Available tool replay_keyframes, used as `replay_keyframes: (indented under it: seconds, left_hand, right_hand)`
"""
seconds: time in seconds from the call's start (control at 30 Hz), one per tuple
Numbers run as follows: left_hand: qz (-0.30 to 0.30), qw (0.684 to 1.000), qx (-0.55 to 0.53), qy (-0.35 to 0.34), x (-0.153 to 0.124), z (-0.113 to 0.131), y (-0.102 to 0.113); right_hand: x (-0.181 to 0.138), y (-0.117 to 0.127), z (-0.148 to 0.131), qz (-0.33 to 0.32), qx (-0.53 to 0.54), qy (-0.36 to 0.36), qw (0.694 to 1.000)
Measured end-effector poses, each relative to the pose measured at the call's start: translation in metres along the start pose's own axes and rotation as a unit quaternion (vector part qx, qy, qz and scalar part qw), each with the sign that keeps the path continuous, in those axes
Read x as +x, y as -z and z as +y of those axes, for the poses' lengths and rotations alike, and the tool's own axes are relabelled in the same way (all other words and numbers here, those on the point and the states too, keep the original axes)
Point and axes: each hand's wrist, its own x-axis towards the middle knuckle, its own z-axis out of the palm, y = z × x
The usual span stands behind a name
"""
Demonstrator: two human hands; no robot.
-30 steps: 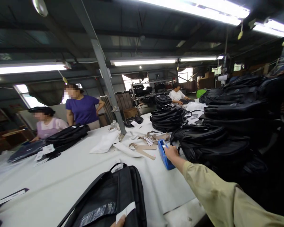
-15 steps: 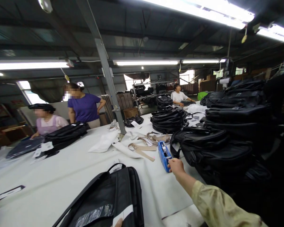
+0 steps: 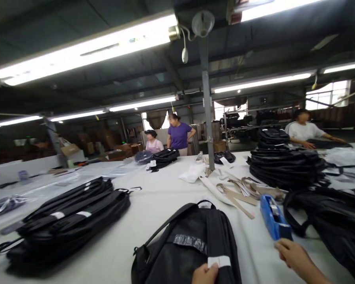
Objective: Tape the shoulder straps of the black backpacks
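A black backpack (image 3: 183, 225) lies on the white-covered table in front of me, with its straps facing up. My left hand (image 3: 205, 273) is closed at the white paper band (image 3: 219, 261) across one of its straps, thumb on top. Shiny clear plastic wraps a strip (image 3: 191, 242) in the middle of the bag. To the right stands a blue tape dispenser (image 3: 275, 217) with a roll in it. Just off its near end is my right hand (image 3: 296, 256), finger and thumb pinched together; what they hold, if anything, is too small to make out.
Black backpacks with white bands lie stacked on the left (image 3: 73, 221). More bags pile up at the right (image 3: 284, 167) and near right (image 3: 331, 221). Brown and white paper strips (image 3: 236, 193) lie beyond the dispenser. A post (image 3: 207, 118) rises from the table; several people are behind it.
My view has swung left, bringing the left-hand stack of backpacks into sight. My right hand has come from the dispenser's near end to slightly off it. More of my left hand shows.
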Motion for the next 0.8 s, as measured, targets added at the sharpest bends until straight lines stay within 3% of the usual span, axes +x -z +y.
replay_keyframes:
  seconds: [0.13, 0.27, 0.37, 0.47, 0.6, 0.8]
  left_hand:
    - [-0.026, 0.996, -0.091, 0.007, -0.008, -0.001, -0.008]
    - [-0.043, 0.988, -0.138, 0.045, -0.019, 0.010, -0.011]
    - [-0.055, 0.986, -0.150, 0.051, -0.019, 0.011, -0.010]
    - [-0.057, 0.987, -0.142, 0.039, -0.017, 0.007, -0.010]
    - [-0.062, 0.991, -0.116, 0.006, -0.017, 0.004, -0.012]
    - [-0.051, 0.997, -0.054, -0.035, -0.022, 0.008, -0.014]
  right_hand:
    - [-0.032, -0.020, -0.069, -0.188, 0.111, 0.062, 0.974]
    - [-0.051, -0.050, -0.137, -0.333, 0.093, 0.067, 0.936]
    - [-0.058, -0.073, -0.155, -0.346, 0.031, 0.029, 0.937]
    - [-0.059, -0.087, -0.158, -0.321, -0.057, 0.041, 0.944]
    - [-0.051, -0.091, -0.162, -0.305, -0.176, 0.049, 0.935]
    - [-0.044, -0.091, -0.172, -0.364, -0.237, 0.010, 0.901]
